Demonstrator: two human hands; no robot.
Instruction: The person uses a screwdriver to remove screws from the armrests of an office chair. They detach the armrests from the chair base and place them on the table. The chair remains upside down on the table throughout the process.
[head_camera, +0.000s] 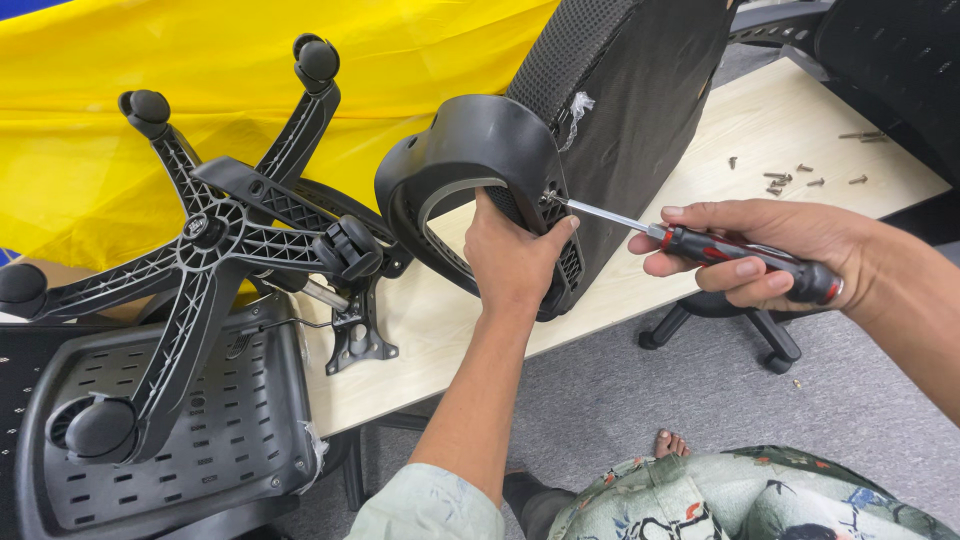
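Observation:
My left hand (513, 262) grips the black plastic armrest loop (470, 140) where it meets the black mesh chair seat (640, 90), which stands on edge on a light wooden table (450, 350). My right hand (775, 250) holds a screwdriver (700, 243) with a black and red handle. Its metal tip rests on a screw in the armrest bracket (550, 197), just above my left thumb.
A black five-star chair base with castors (210, 240) lies upside down at the left over a perforated plastic seat pan (220, 420). Several loose screws (790, 180) lie on the table at the far right. Yellow cloth (250, 60) hangs behind. Another chair's base (760, 340) stands on the grey floor.

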